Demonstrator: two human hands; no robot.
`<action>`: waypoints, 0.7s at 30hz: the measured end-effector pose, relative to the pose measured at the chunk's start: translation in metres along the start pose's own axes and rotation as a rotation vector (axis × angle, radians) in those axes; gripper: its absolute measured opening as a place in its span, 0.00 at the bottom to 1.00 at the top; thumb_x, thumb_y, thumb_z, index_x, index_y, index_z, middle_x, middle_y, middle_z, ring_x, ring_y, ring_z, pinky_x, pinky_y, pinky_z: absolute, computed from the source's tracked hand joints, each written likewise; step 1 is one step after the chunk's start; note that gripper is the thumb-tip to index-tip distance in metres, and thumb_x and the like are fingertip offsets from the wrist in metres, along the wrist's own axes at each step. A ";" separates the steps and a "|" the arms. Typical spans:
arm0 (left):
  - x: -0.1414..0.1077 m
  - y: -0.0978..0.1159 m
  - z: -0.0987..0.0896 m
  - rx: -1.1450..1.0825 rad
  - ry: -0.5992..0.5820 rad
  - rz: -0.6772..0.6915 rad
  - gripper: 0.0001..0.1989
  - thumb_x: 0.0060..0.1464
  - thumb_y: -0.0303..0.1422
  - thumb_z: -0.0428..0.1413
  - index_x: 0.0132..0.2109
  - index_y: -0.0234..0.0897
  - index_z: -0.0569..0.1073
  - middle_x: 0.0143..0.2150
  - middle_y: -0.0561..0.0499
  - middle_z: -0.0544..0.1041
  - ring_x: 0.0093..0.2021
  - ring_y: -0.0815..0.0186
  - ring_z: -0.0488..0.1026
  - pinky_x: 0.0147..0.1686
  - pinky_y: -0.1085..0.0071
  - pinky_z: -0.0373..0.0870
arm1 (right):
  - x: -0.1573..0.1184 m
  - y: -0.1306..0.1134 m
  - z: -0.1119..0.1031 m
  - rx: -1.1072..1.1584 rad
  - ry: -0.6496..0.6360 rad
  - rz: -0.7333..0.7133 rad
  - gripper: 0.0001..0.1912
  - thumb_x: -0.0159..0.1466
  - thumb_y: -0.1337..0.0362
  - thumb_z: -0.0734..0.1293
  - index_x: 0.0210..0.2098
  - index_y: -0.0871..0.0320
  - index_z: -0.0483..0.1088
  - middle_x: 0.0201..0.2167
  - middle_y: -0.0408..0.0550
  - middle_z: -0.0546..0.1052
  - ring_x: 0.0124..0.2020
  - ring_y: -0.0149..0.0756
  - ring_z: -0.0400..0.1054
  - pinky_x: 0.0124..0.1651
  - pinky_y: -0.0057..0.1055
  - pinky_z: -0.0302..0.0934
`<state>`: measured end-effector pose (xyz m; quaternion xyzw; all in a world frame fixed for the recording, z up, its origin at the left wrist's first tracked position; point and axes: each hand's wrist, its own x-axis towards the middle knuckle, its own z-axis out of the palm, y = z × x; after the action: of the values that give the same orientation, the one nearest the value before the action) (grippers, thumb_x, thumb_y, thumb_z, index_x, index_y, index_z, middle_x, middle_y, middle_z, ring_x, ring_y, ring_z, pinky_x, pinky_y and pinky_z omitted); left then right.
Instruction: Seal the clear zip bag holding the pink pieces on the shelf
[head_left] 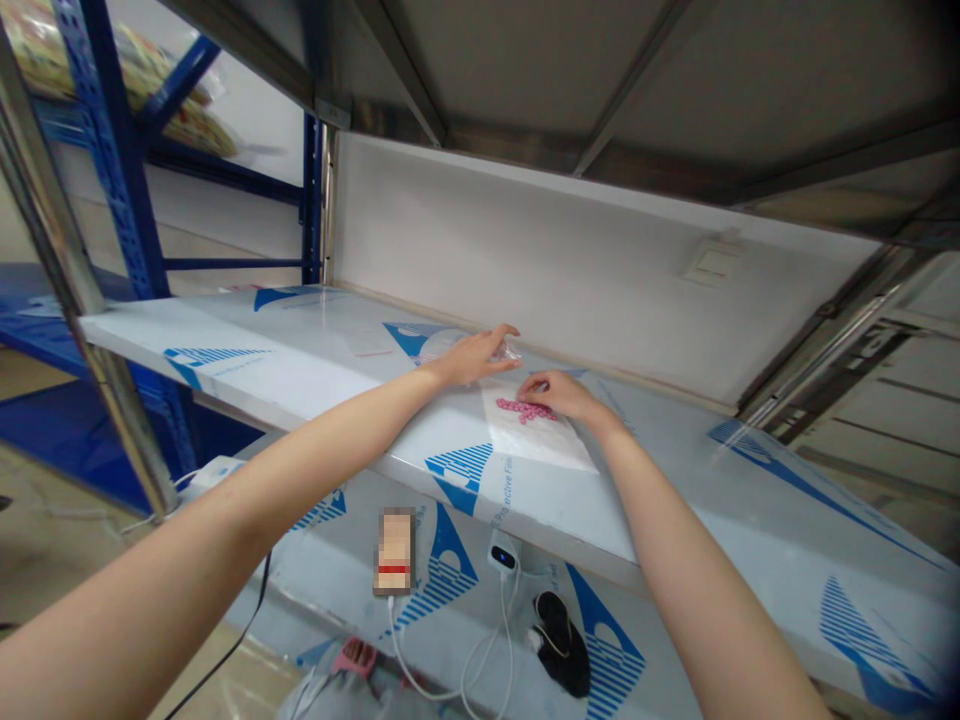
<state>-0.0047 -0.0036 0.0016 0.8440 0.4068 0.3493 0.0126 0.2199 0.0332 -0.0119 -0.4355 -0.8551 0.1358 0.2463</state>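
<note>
The largest thing is the grey upper shelf (517,75), spanning the top of the view. Below it stretches the work shelf (360,385) (its film is printed with blue triangles and stripes), backed by a white panel (480,240). A blue rack (116,150) stands on the left (bulky, patterned bundles (176,110) lie high on it), and a lower shelf (300,575) shows beneath the near edge.

Both forearms reach over the work shelf. The left hand (472,357) is wide, thumb and fingers parted, with clear plastic (512,352) at its fingers (whether it grips the plastic, I cannot tell). The right hand (566,394) is narrow, its fingers bent in toward the thumb, just above and touching or nearly touching the pink pieces (whether one is pinched there is too small to tell).

A white sheet (544,440) lies flat on the work shelf, partly under the right hand. Below, there is a black object (566,655), a phone-like device (394,552) with its screen blurred and a white cable (401,645) at its lower end, and a small white device (503,553) with a dark face. Smallest are the pink pieces (526,409), clustered on the upper part of the white sheet.
</note>
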 end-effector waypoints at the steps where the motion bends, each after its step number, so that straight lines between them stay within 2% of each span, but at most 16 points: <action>1: 0.000 0.000 0.000 -0.001 0.001 0.004 0.27 0.63 0.48 0.50 0.61 0.37 0.58 0.48 0.41 0.76 0.50 0.57 0.73 0.51 0.62 0.68 | -0.001 -0.002 0.000 -0.020 -0.033 0.029 0.02 0.54 0.65 0.71 0.28 0.54 0.79 0.28 0.45 0.80 0.28 0.37 0.72 0.37 0.34 0.63; 4: 0.000 -0.001 0.000 0.000 0.003 0.010 0.27 0.63 0.48 0.50 0.61 0.37 0.58 0.48 0.41 0.77 0.49 0.57 0.74 0.51 0.62 0.69 | 0.000 -0.007 -0.002 0.003 -0.040 0.078 0.04 0.55 0.64 0.70 0.29 0.54 0.79 0.30 0.46 0.80 0.30 0.37 0.71 0.39 0.34 0.62; 9: -0.001 0.002 -0.001 0.002 -0.021 0.005 0.27 0.62 0.48 0.50 0.61 0.37 0.58 0.48 0.41 0.77 0.50 0.56 0.74 0.51 0.62 0.69 | 0.007 -0.015 -0.009 0.262 0.230 -0.008 0.09 0.54 0.58 0.71 0.31 0.57 0.77 0.32 0.50 0.79 0.32 0.38 0.70 0.40 0.35 0.62; 12: -0.001 0.006 -0.001 0.014 -0.038 0.028 0.28 0.62 0.49 0.50 0.61 0.37 0.58 0.50 0.40 0.76 0.52 0.55 0.73 0.52 0.61 0.68 | 0.009 -0.021 -0.011 0.334 0.321 -0.062 0.15 0.52 0.52 0.72 0.32 0.58 0.77 0.34 0.51 0.79 0.33 0.39 0.69 0.40 0.35 0.62; 18: -0.001 0.010 0.001 0.030 -0.057 0.053 0.28 0.61 0.47 0.53 0.61 0.37 0.57 0.53 0.40 0.74 0.53 0.58 0.72 0.53 0.63 0.67 | 0.008 -0.028 -0.004 0.408 0.273 -0.093 0.20 0.52 0.46 0.72 0.33 0.57 0.79 0.37 0.52 0.80 0.38 0.43 0.71 0.44 0.37 0.61; 21: 0.002 0.008 0.002 -0.006 -0.014 0.066 0.30 0.59 0.48 0.55 0.61 0.37 0.58 0.51 0.41 0.74 0.52 0.58 0.72 0.53 0.64 0.66 | 0.006 -0.029 -0.005 0.396 0.264 -0.077 0.24 0.55 0.42 0.69 0.32 0.57 0.78 0.31 0.50 0.78 0.36 0.42 0.70 0.41 0.36 0.61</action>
<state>0.0023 -0.0071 0.0036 0.8595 0.3774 0.3447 0.0063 0.1998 0.0216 0.0068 -0.3596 -0.7881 0.2331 0.4418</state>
